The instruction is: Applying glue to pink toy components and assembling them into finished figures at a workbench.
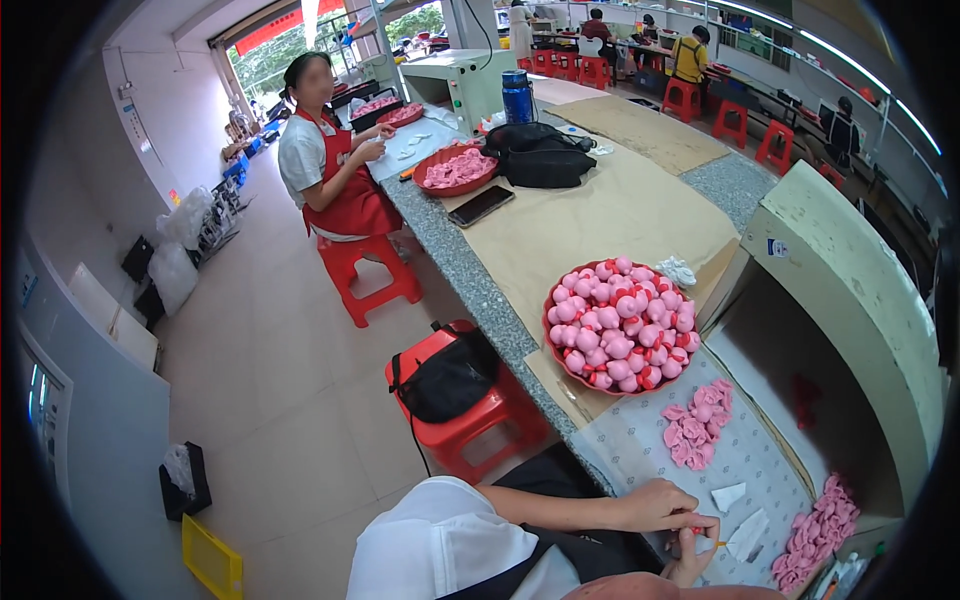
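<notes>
Hands meet below the round red bowl of pink-and-red balls (620, 325). Left hand (660, 503) rests curled, empty. Right hand (695, 550) pinches a thin orange stick (712, 543), lying level, tip toward a white paper scrap (748, 535).

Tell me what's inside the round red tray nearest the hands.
The red tray is heaped with rounded pink and red pieces. The heap hides the tray's bottom and any lower layers.

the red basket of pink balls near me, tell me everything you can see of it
The red basket is round and shallow, plastic by its look, with a low rim. It sits flat on the tan sheet covering the worktable, at the table's near edge. It is heaped with small pink rounded pieces, some showing red and white parts. No hand touches it; a loose pile of flat pink pieces lies just beyond it on the patterned mat.
</notes>
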Action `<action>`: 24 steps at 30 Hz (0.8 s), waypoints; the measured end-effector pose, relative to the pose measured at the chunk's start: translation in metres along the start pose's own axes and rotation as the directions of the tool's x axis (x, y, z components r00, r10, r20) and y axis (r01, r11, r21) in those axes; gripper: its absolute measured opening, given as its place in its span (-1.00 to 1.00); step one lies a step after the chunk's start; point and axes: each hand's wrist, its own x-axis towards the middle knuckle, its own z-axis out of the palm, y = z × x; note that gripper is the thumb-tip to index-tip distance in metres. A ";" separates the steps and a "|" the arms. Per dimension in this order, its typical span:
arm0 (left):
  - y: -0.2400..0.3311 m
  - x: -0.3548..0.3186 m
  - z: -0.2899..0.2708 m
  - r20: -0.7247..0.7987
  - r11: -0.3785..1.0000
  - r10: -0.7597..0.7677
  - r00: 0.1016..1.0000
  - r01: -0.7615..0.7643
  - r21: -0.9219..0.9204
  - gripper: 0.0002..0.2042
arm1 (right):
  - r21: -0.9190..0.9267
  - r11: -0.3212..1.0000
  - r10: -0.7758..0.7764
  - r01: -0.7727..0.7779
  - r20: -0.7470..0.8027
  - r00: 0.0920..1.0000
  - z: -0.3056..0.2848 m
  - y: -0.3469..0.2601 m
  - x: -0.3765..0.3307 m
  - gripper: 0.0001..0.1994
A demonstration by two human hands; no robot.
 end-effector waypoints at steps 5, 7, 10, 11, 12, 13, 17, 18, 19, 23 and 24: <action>-0.003 -0.002 0.003 -0.002 0.999 0.009 1.000 -0.009 0.049 -0.63 | 0.013 1.000 0.021 -0.021 0.046 0.999 -0.006 0.002 -0.002 -0.75; -0.004 -0.003 0.003 -0.014 0.999 0.015 1.000 -0.014 0.049 -0.64 | 0.003 1.000 0.010 -0.011 0.049 0.999 -0.007 0.005 -0.001 -0.75; -0.001 -0.002 0.001 -0.003 1.000 -0.009 1.000 0.009 0.014 -0.64 | 0.006 1.000 0.020 -0.020 0.025 0.999 -0.002 0.001 -0.002 -0.74; 0.001 -0.001 0.001 0.017 0.999 -0.037 0.999 0.037 -0.010 -0.64 | 0.026 0.999 0.035 -0.035 0.007 0.999 0.000 -0.002 -0.003 -0.74; 0.003 0.000 0.001 0.024 0.999 -0.044 0.999 0.045 -0.026 -0.64 | 0.018 0.999 0.046 -0.046 -0.006 0.999 -0.002 -0.004 -0.005 -0.74; 0.005 0.001 -0.003 0.036 0.999 -0.050 0.998 0.050 0.002 -0.64 | 0.018 0.999 0.049 -0.049 -0.009 0.999 0.000 -0.005 -0.005 -0.74; 0.000 -0.001 0.001 0.010 0.999 -0.025 1.000 0.024 0.023 -0.62 | 0.024 0.998 0.057 -0.057 -0.002 0.998 0.005 -0.009 -0.006 -0.76; -0.002 -0.002 0.002 0.002 1.000 -0.012 1.000 0.012 0.028 -0.62 | 0.021 0.998 0.054 -0.054 -0.005 0.999 0.006 -0.008 -0.006 -0.77; -0.001 -0.003 0.002 -0.002 1.000 -0.022 1.000 0.022 0.021 -0.62 | 0.016 0.998 0.065 -0.065 -0.003 0.998 0.006 -0.009 -0.007 -0.77; 0.001 0.001 -0.001 0.012 1.000 -0.019 1.000 0.019 0.007 -0.65 | 0.011 0.999 0.041 -0.041 -0.026 0.999 0.004 -0.007 -0.005 -0.78; 0.001 0.002 0.000 0.035 0.999 -0.032 0.999 0.033 -0.003 -0.65 | 0.012 1.000 0.027 -0.026 -0.031 0.999 0.002 -0.006 -0.005 -0.79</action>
